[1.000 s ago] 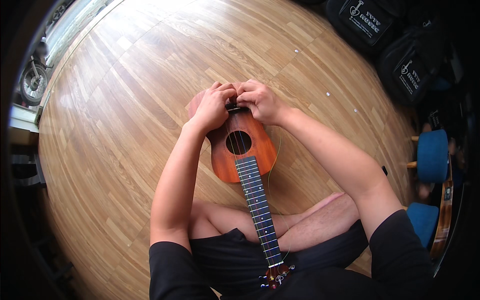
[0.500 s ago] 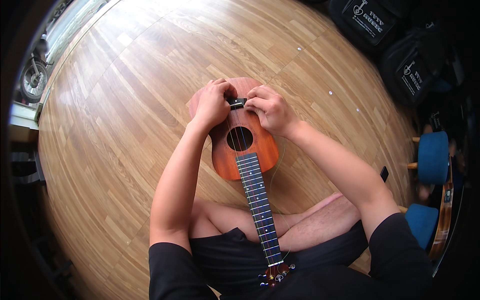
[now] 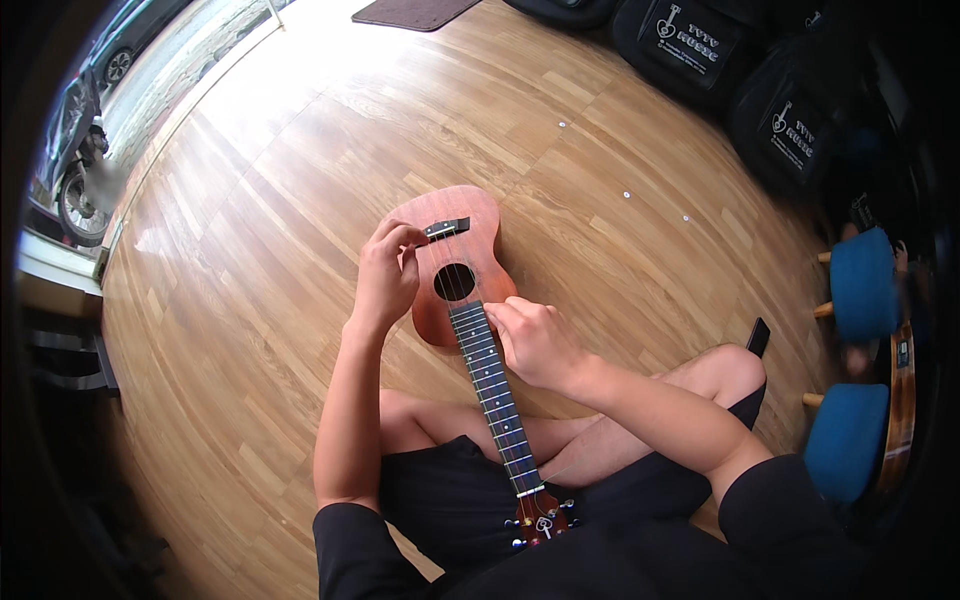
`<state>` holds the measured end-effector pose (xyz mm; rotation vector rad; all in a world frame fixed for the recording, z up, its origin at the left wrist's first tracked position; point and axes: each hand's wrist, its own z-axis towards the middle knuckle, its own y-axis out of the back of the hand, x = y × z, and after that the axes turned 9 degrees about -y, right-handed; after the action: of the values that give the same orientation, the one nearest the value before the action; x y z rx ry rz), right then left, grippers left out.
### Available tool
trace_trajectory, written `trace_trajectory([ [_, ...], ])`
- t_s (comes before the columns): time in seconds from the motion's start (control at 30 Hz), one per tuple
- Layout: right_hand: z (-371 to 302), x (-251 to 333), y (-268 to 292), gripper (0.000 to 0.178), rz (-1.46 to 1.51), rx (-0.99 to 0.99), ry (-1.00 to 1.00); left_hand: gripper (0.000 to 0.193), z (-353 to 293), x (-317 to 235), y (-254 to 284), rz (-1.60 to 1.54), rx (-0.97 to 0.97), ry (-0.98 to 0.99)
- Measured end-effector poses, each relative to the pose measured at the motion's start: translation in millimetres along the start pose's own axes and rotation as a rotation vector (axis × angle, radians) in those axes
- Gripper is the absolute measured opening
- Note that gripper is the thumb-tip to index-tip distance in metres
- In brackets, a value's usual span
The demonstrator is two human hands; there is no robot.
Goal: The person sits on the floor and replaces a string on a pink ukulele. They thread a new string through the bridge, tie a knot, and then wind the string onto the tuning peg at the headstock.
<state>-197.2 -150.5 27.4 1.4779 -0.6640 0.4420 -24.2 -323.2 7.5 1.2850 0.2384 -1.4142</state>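
Observation:
A reddish-brown ukulele point(image 3: 484, 240) lies face up, its body on the floor and its dark fretboard point(image 3: 490, 386) pointing toward me. The headstock point(image 3: 541, 518) with its tuning pegs rests against my dark clothes. My left hand point(image 3: 386, 272) is at the left end of the black bridge point(image 3: 449, 229), fingers bent onto it and thumb apart. Beside the body end of the fretboard, my right hand point(image 3: 537, 338) is closed in a pinch near its right edge. Whatever sits between those fingertips is too fine to make out. Strings run over the round sound hole point(image 3: 454, 282).
Black instrument bags point(image 3: 680, 45) stand at the upper right. Blue-seated stools point(image 3: 862, 285) and a wooden instrument point(image 3: 902, 400) are at the right edge. A dark flat object point(image 3: 759, 337) lies beyond my knee. Upper left, a motorbike point(image 3: 80, 205) shows outside; a brown mat point(image 3: 415, 11) lies far off.
My right hand has moved from the bridge toward me to the fretboard's body end. My left hand stays by the bridge's left end. The loose string right of the neck no longer shows.

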Motion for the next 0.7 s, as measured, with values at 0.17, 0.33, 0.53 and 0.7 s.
trace_trajectory([
  [0.17,-40.6,3.2,9.6,0.020,0.188,0.053,-0.026,0.021,-96.3,-103.2,-6.0,0.017,0.114,-0.044],
  [0.33,-111.1,16.5,20.0,0.025,0.200,0.082,-0.067,0.014,-176.1,-162.9,-27.4,-0.120,0.058,0.110],
  [0.53,-187.5,13.4,26.8,0.029,0.325,0.167,0.015,0.010,-226.8,-205.0,-44.2,-0.160,-0.096,0.194],
  [0.7,-226.6,16.4,47.5,0.024,0.444,0.162,0.036,0.010,-240.6,-224.1,-53.7,-0.132,-0.050,0.175],
])
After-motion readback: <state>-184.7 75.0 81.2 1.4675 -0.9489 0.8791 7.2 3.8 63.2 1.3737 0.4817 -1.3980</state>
